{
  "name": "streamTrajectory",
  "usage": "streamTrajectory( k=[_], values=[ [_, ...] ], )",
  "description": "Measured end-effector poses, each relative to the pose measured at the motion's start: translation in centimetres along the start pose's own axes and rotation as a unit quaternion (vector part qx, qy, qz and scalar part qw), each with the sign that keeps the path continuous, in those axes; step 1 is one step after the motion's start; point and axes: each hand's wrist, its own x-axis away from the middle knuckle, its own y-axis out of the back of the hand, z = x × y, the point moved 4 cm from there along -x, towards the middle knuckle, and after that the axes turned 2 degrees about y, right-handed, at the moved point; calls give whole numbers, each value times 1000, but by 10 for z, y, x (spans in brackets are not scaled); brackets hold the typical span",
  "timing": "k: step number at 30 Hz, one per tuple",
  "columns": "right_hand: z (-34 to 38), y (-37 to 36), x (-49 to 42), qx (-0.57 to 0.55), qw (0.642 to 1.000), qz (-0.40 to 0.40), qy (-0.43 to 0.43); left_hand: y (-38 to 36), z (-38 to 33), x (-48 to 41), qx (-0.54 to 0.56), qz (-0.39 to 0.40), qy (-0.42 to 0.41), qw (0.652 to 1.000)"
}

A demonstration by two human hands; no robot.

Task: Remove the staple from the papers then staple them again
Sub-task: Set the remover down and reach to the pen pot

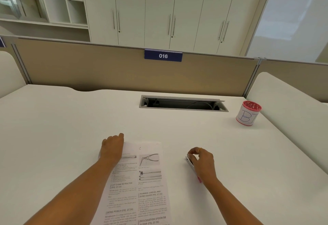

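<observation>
Left hand flat on papers; right hand pinches apparent stapler just beside.

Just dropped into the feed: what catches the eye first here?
The left hand rests on the top left corner of the printed papers at the near middle of the desk. Right of them, the right hand grips a white and pink stapler on the desk. A red cup marked BI stands far right.
</observation>
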Motion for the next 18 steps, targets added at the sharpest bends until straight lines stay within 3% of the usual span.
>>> streamTrajectory(
  k=[13,18],
  values=[
    [16,-9,3,-15,999,12,26,17,1,4,115,-33,45,992],
    [15,-9,4,-14,1000,4,17,19,-3,4,81,-42,32,995]
  ],
)
